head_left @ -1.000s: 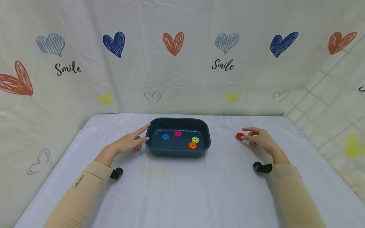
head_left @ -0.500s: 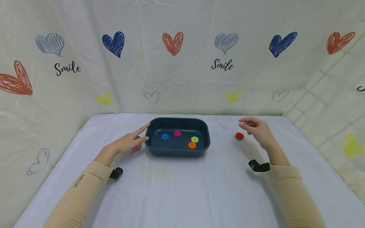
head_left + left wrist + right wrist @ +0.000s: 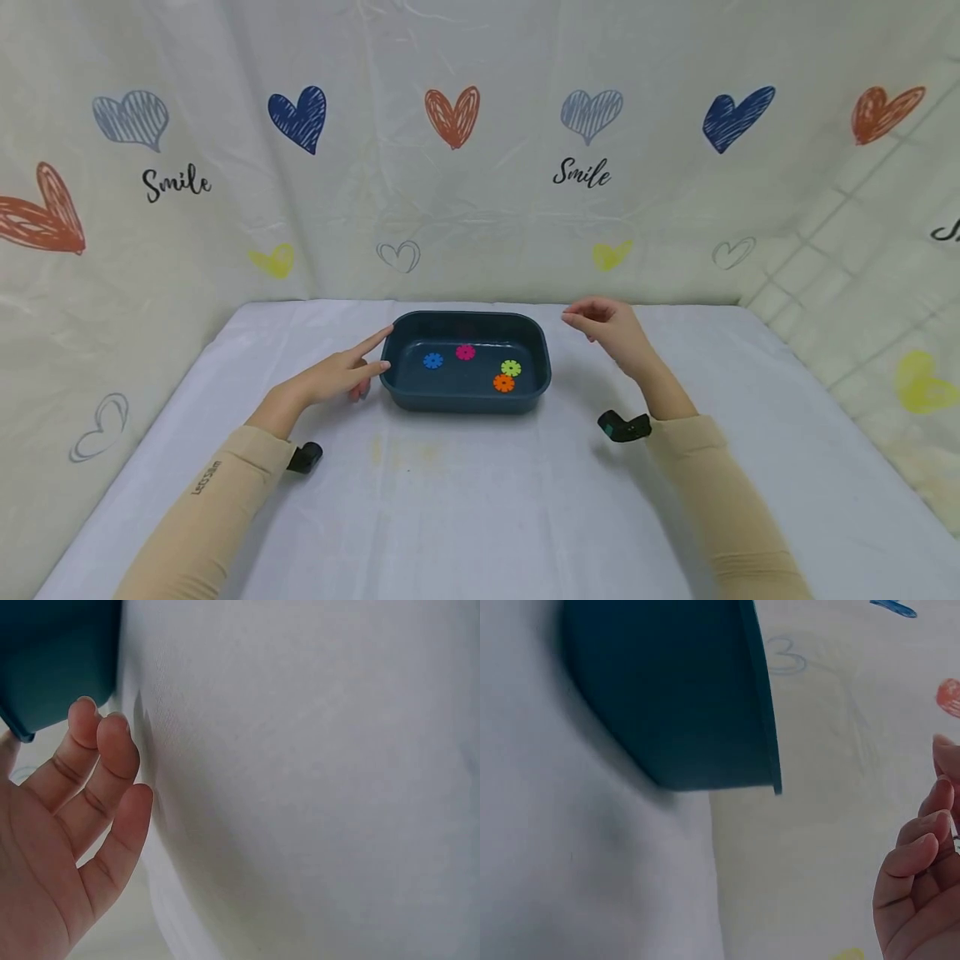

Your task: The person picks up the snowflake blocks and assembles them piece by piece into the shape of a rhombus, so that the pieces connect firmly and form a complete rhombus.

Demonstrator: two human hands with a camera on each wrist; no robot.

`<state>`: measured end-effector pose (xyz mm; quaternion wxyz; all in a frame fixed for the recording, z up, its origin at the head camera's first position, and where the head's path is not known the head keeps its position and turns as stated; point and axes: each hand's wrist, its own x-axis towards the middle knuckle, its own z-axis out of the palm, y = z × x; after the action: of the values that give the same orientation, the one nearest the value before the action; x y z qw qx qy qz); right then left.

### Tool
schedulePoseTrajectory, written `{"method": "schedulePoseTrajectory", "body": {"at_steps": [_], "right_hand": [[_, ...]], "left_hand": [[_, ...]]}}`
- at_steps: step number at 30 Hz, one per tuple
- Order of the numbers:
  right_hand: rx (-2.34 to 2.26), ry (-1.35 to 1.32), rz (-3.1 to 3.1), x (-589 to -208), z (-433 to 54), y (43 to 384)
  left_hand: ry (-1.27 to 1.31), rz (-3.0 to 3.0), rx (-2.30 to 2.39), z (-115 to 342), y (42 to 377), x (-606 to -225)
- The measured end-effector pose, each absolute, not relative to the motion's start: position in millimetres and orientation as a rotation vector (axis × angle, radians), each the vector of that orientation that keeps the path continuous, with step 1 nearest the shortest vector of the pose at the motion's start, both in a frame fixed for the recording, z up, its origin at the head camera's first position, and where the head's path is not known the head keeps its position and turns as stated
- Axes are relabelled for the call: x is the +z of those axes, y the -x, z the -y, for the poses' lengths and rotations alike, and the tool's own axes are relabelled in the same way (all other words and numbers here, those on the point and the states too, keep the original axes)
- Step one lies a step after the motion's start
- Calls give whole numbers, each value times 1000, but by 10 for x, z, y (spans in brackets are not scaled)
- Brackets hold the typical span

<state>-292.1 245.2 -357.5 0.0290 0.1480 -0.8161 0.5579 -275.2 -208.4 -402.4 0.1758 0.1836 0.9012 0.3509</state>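
A dark teal rectangular tray (image 3: pixel 465 403) stands on the table. On its floor lie small flower-shaped discs: a blue disc (image 3: pixel 432 361), a pink disc (image 3: pixel 465 352), a yellow-green disc (image 3: pixel 511 367) and an orange disc (image 3: pixel 503 383). My left hand (image 3: pixel 327 379) touches the tray's left rim with outstretched index finger and thumb; its other fingers (image 3: pixel 118 750) bend loosely beside the tray wall. My right hand (image 3: pixel 611 327) is raised just right of the tray, thumb and index fingertips together. I cannot tell whether they pinch anything. The red-topped disc stack is hidden behind this hand and wrist.
A white cloth (image 3: pixel 480 517) covers the table. Behind it hangs a pale backdrop (image 3: pixel 495 233) printed with hearts and the word Smile. Black wrist cameras sit at the left cuff (image 3: pixel 306 457) and right cuff (image 3: pixel 625 427).
My right hand has lifted off the red-topped disc stack and moved left toward the tray, its fingertips drawing together. My left hand and the tray stay put.
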Motion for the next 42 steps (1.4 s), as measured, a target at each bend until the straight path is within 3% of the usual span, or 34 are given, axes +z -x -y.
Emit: {"method": "schedulePoseTrajectory", "body": {"at_steps": [15, 23, 42], "right_hand": [[1710, -666, 2726, -3690, -1607, 3145], [1344, -813, 2969, -3771, -1260, 3196], [948, -657, 3260, -3955, -1016, 3288]], "left_hand": [[-502, -2551, 988, 2093, 2760, -4031], [-501, -2550, 1001, 2096, 2765, -4036], [-508, -2557, 993, 2077, 2764, -4046]]}}
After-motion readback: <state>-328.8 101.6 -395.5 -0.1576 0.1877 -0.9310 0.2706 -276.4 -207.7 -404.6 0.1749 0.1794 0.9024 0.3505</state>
